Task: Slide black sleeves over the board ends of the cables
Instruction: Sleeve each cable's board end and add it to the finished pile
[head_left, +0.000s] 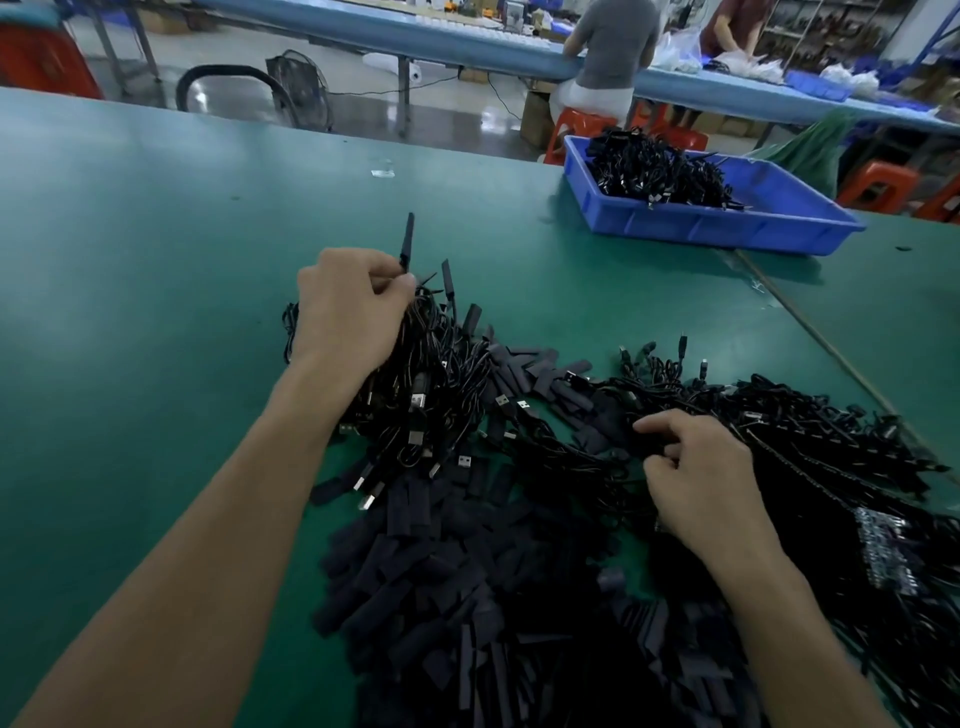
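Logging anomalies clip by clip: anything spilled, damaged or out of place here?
Nothing damaged or spilled: black sleeves and cables lie in loose heaps on the green table; a small clear scrap lies alone beyond them.

Both bare forearms reach in from the near edge of the table (130, 249). The left hand (350, 306), further out, pinches an upright black sleeve (406, 241) between thumb and forefinger. The right hand (698, 470) lies knuckles-up, fingers curled; its grasp is unclear.

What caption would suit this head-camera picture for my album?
Left hand grips a bundle of cables on a green table; right hand reaches among loose black sleeves.
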